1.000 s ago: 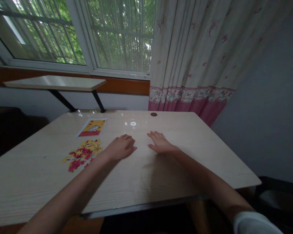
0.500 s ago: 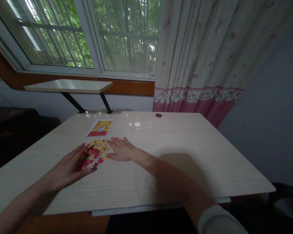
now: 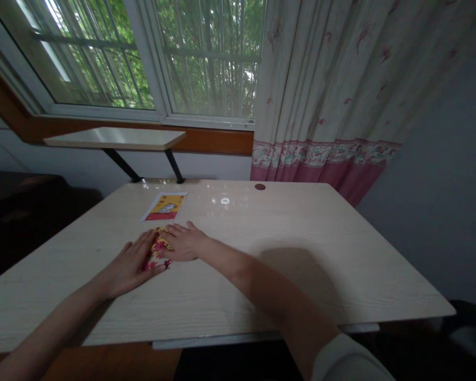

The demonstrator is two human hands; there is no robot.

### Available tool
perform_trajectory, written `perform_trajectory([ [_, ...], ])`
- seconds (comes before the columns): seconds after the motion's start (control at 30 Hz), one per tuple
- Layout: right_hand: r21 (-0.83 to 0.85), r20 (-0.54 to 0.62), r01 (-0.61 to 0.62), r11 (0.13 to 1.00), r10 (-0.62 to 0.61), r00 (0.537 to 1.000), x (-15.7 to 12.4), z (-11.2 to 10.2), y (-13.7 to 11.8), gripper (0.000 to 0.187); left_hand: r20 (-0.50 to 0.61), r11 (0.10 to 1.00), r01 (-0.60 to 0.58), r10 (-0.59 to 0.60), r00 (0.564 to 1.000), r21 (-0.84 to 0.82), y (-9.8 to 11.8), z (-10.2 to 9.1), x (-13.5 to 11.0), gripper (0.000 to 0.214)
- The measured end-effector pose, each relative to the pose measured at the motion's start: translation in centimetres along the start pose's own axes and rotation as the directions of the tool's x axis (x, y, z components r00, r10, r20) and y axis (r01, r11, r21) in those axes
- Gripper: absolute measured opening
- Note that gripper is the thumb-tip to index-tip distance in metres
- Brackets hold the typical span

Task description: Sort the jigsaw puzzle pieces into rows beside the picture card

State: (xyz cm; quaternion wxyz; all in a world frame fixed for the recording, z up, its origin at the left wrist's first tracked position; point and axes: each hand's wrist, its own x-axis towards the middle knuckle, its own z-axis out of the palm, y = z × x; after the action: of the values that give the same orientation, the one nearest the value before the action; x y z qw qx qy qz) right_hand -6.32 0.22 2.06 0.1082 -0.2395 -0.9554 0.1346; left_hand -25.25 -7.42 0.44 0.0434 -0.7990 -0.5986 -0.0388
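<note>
A small heap of red and yellow jigsaw puzzle pieces [image 3: 157, 247] lies on the pale wooden desk, left of its middle. My left hand [image 3: 127, 269] rests along the heap's left side, fingers stretched out and thumb lying across the near edge. From the right, my right hand [image 3: 184, 243] reaches over the pieces with its fingers extended and covers part of them. Both hands are open and seem to touch the pieces; neither grips one. Just beyond the heap lies a flat printed picture [image 3: 165, 206] in yellow and red, with a whitish figure in its middle.
The desk [image 3: 238, 296] runs under a barred window, with a raised shelf [image 3: 119, 137] on black brackets at its back left. A round brown disc [image 3: 259, 187] sits near the back edge. A floral curtain [image 3: 321, 106] hangs behind on the right.
My hands have come closer together. The left moved right, the right slid left over the pieces, and the heap is narrower and more covered. The view has shifted slightly.
</note>
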Motion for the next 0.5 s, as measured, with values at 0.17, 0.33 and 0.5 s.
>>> perform_trajectory([
  [0.17, -0.022, -0.014, 0.031, 0.999, -0.032, 0.999, -1.0, -0.3, 0.3, 0.062, -0.037, 0.997, -0.066, 0.065, 0.997, -0.026, 0.2, 1.0, 0.6, 0.089],
  [0.33, -0.017, -0.002, 0.019, 1.0, -0.019, 1.0, -1.1, -0.6, 0.6, 0.064, -0.089, 0.99, -0.123, 0.117, 0.989, -0.063, 0.4, 0.7, 1.2, 0.09],
  [0.5, -0.007, 0.044, -0.008, 1.0, 0.008, 0.999, -0.3, -0.9, 0.6, 0.063, -0.081, 0.999, -0.008, 0.004, 0.997, -0.039, -0.1, 1.0, 1.8, 0.1],
])
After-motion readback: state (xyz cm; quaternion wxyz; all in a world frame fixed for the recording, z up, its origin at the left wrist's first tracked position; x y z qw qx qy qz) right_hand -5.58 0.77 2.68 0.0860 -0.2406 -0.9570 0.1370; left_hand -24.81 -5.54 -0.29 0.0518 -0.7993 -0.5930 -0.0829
